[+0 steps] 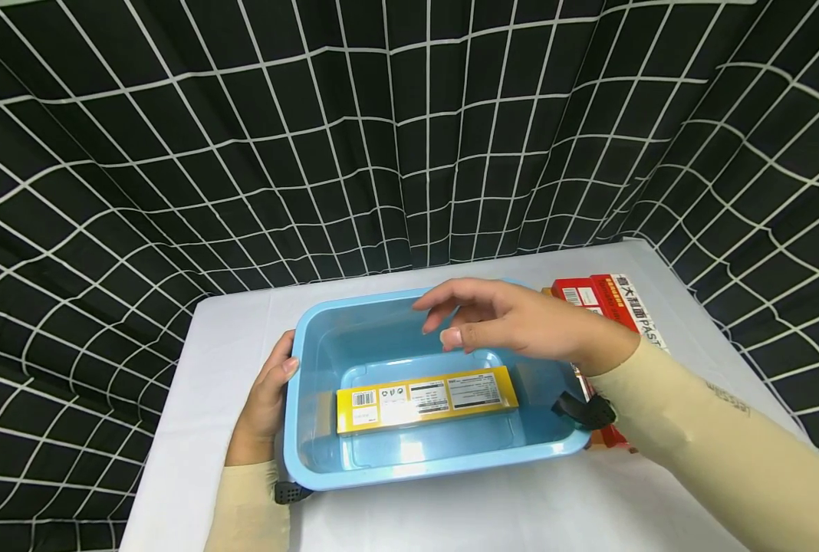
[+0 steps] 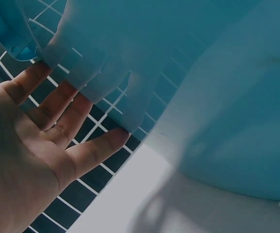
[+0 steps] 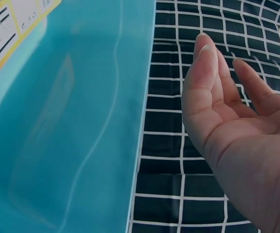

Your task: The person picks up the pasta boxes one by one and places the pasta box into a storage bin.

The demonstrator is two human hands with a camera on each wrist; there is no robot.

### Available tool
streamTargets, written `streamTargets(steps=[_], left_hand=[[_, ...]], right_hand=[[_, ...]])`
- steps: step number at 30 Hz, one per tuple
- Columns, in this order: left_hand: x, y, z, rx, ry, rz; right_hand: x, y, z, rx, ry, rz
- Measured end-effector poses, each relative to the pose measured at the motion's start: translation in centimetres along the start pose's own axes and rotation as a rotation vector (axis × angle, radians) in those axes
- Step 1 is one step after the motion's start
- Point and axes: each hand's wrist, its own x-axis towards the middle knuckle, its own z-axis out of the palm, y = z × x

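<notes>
A light blue plastic bin [image 1: 444,469] stands in front of me, with a long yellow and white box [image 1: 426,399] lying flat on its floor. My left hand [image 1: 268,391] is at the bin's left side, thumb at the rim. In the left wrist view its fingertips [image 2: 118,138] touch the outer wall, the fingers fairly straight. Over the bin's far right part hovers my right hand [image 1: 488,314], fingers loosely bent and apart, nothing between them. The right wrist view has this hand [image 3: 246,121] beside the bin's edge, its palm bare.
Red pasta boxes [image 1: 616,303] lie on the white-covered table [image 1: 202,368] just right of the bin, partly hidden by my right forearm. Black curtains with a white grid [image 1: 409,153] enclose the back and sides. A dark strap [image 1: 584,410] hangs at my right wrist.
</notes>
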Motion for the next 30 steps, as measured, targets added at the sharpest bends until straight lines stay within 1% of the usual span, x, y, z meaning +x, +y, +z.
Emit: streamTargets(steps=[4, 10, 16, 20, 28, 30], left_hand=[[0.0, 0.0, 0.1, 0.002, 0.000, 0.002], [0.0, 0.0, 0.1, 0.009, 0.004, 0.002], [-0.1, 0.1, 0.2, 0.007, 0.021, -0.006], [-0.1, 0.2, 0.3, 0.001, 0.028, -0.008], [-0.2, 0.3, 0.3, -0.007, 0.025, -0.016], [-0.2, 0.2, 0.3, -0.005, 0.025, -0.018]], right_hand=[[-0.4, 0.1, -0.4, -0.026, 0.014, 0.002], [-0.9, 0.2, -1.0, -0.030, 0.027, 0.015], [-1.4, 0.2, -1.6, -0.043, 0.040, 0.011], [-2.0, 0.2, -2.0, -0.059, 0.065, 0.015], [-3.3, 0.5, -2.8, -0.048, 0.105, 0.002], [-3.6, 0.5, -3.0, -0.063, 0.124, 0.010]])
